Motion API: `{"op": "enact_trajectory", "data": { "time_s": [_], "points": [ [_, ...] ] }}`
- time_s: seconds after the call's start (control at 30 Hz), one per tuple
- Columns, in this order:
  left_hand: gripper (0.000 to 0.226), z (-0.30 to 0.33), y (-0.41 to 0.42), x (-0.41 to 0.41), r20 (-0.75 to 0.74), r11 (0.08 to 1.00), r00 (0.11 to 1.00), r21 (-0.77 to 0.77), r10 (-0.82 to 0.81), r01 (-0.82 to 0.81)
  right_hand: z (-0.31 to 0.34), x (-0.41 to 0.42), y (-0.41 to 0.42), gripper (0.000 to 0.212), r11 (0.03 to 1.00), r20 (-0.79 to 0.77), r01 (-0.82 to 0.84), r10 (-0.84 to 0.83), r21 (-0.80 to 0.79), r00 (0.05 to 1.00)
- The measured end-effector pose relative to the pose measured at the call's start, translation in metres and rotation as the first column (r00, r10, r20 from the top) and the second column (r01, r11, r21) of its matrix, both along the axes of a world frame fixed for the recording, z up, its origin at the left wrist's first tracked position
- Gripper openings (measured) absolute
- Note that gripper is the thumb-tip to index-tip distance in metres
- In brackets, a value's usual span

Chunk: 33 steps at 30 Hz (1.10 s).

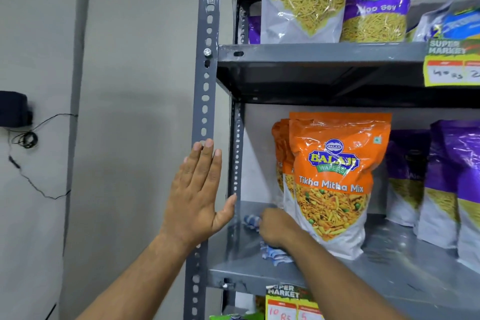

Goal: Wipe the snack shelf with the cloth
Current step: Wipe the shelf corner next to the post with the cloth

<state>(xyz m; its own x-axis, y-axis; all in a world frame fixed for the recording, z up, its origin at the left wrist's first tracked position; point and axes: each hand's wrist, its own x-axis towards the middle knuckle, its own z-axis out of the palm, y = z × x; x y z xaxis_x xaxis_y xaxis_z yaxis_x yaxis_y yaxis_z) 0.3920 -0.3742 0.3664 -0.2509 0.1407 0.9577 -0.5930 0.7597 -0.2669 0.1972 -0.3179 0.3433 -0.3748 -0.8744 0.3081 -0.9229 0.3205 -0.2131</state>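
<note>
Blue-and-white striped cloth [270, 249] lies on grey metal snack shelf [259, 275], far left corner, bunched under right hand [275, 226], which grips it, fingers curled. Left hand [197, 195] flat, fingers straight, pressing grey perforated upright post [207, 60]. Cloth mostly hidden by hand. Orange snack bag [335, 182] beside wrist.

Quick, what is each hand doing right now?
Left hand: open, fingers straight, flat against the shelf post.
Right hand: fingers curled on the blue and white cloth, on the shelf.
</note>
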Motion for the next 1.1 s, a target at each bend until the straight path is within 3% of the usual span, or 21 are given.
{"op": "enact_trajectory", "data": {
  "time_s": [0.1,0.3,0.4,0.53,0.63,0.8,1.1],
  "points": [
    [0.075,0.000,-0.001,0.000,0.001,1.000,1.000,-0.009,-0.029,0.029,-0.012,0.002,-0.015,0.028,0.990,-0.007,0.037,-0.037,0.139,0.999],
    [0.075,-0.002,-0.004,-0.002,-0.004,0.999,0.999,-0.034,-0.033,0.033,-0.013,0.032,0.011,0.036,0.978,-0.078,0.058,-0.043,0.202,0.996],
    [0.075,0.000,-0.002,-0.001,-0.008,0.999,0.999,-0.035,-0.037,0.036,-0.022,0.059,0.044,0.008,0.994,-0.114,-0.014,0.026,0.112,0.993],
    [0.076,0.001,0.001,-0.001,-0.003,0.999,0.999,-0.032,-0.039,0.039,-0.019,0.063,0.067,0.021,0.995,-0.069,-0.082,0.077,-0.059,0.995],
    [0.076,0.001,0.001,0.000,0.003,0.999,0.999,-0.027,-0.034,0.034,-0.002,0.037,0.058,0.017,0.989,-0.069,-0.082,0.074,-0.122,0.995],
    [0.076,0.001,0.002,0.002,0.004,1.000,1.000,-0.002,-0.023,0.023,-0.012,0.004,0.032,0.049,0.979,0.028,-0.129,0.126,0.157,0.992],
    [0.077,-0.001,0.004,0.002,0.042,0.999,0.999,0.051,0.014,-0.017,-0.020,0.033,0.056,0.045,0.957,0.066,-0.266,0.260,0.119,0.963]
  ]
}}
